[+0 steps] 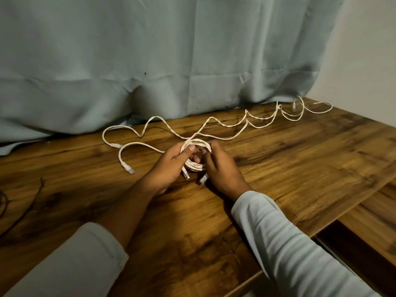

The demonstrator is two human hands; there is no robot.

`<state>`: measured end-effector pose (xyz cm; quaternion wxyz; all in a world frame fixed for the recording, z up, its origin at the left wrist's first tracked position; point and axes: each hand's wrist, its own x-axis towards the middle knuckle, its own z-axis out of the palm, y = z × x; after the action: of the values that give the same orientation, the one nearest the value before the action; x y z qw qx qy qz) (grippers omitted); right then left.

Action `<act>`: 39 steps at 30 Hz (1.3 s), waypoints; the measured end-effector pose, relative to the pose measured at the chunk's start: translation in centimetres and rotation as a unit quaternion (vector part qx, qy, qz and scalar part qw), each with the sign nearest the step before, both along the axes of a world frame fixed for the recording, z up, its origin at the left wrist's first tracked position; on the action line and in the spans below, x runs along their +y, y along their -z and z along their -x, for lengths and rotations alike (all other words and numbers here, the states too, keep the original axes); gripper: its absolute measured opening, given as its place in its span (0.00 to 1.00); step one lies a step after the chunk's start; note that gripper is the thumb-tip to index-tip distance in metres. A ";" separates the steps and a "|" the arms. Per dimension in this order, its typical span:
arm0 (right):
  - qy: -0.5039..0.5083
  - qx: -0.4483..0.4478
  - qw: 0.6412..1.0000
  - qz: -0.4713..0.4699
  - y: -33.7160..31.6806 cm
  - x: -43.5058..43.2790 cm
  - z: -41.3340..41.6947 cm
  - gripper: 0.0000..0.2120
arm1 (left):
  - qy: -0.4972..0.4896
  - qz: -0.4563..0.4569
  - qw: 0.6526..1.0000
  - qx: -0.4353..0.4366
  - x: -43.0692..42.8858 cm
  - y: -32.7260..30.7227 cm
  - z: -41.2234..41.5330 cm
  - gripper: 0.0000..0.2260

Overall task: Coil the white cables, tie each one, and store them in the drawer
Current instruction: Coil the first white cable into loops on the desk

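Both forearms reach in from the bottom edge. The left sleeve [85, 254] is pushed up to mid-forearm; the right sleeve [289, 243] reaches the wrist. The left hand [169, 166] is palm-in, thumb pressed on top of the white coil [196, 167], fingers curled through its middle, gripping it. The right hand [222, 170] is knuckles-up, fingers curled onto the coil's right edge, holding it there; the fingertips are blurred.

The coil sits between the two hands, low over the wooden counter [300, 157]; I cannot tell if it touches. Two plugs [186, 174] hang out of the coil's near side.

On the counter's left edge lies a thin dark strand [37, 194]. Left of the hands, a loose cable end [139, 143] arcs down to its own plug. Beyond the coil, uncoiled white cable [246, 110] zigzags across the counter to the far right corner.

A grey-green curtain [150, 61] hangs behind, its hem on the counter.
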<state>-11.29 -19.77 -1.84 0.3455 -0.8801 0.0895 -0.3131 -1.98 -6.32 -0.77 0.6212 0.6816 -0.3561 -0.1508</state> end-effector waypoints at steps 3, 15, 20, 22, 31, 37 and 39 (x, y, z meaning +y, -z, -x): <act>-0.027 -0.025 0.998 -0.044 -0.3 0.2 0.3 0.11 | 0.040 0.049 0.992 0.107 0.1 -0.2 -0.6 0.11; 0.042 0.022 0.998 0.049 -0.7 0.6 0.3 0.15 | 0.090 0.082 0.967 0.224 0.3 -1.4 -0.1 0.15; 0.026 0.016 0.998 0.047 -0.9 0.8 0.6 0.16 | 0.066 0.052 0.975 0.207 0.0 -1.0 -0.4 0.16; 0.032 0.023 0.998 0.055 -1.0 1.0 0.8 0.17 | 0.063 0.058 0.974 0.208 0.0 -0.9 -0.5 0.16; 0.097 0.094 0.977 0.165 -1.3 1.0 1.0 0.15 | 0.031 0.012 0.991 0.126 -0.2 -1.1 0.0 0.22; 0.079 0.081 0.982 0.155 -1.6 1.3 1.3 0.12 | 0.003 0.015 0.993 0.115 -0.3 -0.9 0.0 0.21; 0.086 0.082 0.980 0.162 -1.7 1.4 1.4 0.12 | -0.002 0.013 0.995 0.102 -0.4 -0.9 0.1 0.21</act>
<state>-12.73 -18.34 -0.15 0.1613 -0.9363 0.1408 -0.2785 -2.11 -6.75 0.11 0.6637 0.6551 -0.2910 -0.2137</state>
